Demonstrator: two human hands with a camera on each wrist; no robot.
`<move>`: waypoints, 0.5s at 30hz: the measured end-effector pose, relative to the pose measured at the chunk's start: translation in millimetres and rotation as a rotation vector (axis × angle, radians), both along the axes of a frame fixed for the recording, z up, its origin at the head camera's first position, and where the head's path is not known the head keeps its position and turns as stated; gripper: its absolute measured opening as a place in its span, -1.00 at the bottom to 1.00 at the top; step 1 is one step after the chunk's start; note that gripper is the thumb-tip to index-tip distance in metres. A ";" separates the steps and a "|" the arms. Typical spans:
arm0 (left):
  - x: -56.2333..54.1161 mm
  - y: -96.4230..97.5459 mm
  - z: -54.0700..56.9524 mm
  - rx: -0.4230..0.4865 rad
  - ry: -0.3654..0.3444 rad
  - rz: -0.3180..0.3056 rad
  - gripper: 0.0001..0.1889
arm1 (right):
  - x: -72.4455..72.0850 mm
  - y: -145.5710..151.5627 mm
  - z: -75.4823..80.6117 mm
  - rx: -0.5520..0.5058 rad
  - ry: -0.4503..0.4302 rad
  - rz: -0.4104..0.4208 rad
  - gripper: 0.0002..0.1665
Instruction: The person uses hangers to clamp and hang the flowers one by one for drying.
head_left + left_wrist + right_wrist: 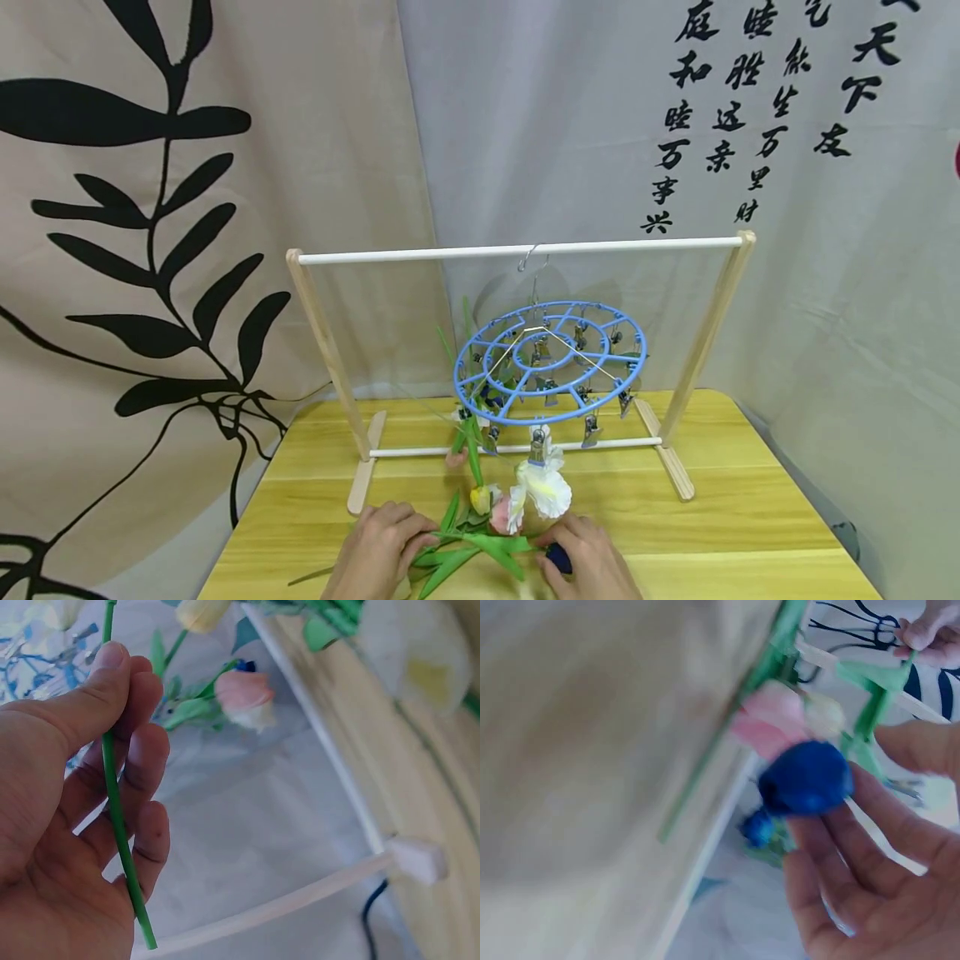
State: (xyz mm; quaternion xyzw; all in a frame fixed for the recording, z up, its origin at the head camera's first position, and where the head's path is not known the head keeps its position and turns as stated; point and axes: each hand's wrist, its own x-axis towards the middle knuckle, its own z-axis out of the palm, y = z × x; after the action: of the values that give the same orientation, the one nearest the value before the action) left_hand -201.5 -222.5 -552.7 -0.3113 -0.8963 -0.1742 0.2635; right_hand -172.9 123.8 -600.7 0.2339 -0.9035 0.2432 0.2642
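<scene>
My left hand (382, 546) pinches the green stem (120, 825) of an artificial blue tulip between thumb and fingers, its lower end hanging past the palm. The dark blue bloom (806, 778) lies at the fingertips of my right hand (588, 558), thumb and fingers curled about its base. Long green leaves (480, 546) stretch between both hands, low over the table's front. Just beyond them are a pink-and-white flower (504, 515), a yellow bud (480, 500) and a large white flower (546, 487) below a metal clip.
A wooden frame with a white top bar (420, 254) stands on the wood-patterned table (750, 500). From the bar hangs a round blue clip hanger (551, 421) with several metal clips. More flowers with green stems (471, 442) lie behind and under it. Printed cloth (337, 167) hangs behind.
</scene>
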 end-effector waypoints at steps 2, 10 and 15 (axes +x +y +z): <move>2.1 0.0 7.1 -0.014 0.025 -0.010 -0.84 | 6.7 2.4 12.5 0.017 -0.057 -0.018 -0.72; 13.2 8.3 42.0 -0.074 0.143 -0.093 -0.73 | 31.6 13.3 71.0 -0.105 -0.070 -0.006 -0.62; 19.5 23.9 63.3 -0.113 0.216 -0.155 -0.73 | 29.6 8.2 92.0 -0.125 0.151 0.138 -0.60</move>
State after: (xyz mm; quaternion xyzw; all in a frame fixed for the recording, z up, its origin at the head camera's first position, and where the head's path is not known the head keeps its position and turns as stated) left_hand -182.0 -198.6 -489.5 -0.4110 -0.8443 -0.1086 0.3263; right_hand -143.3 132.0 -508.7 0.2965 -0.8457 0.2986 0.3283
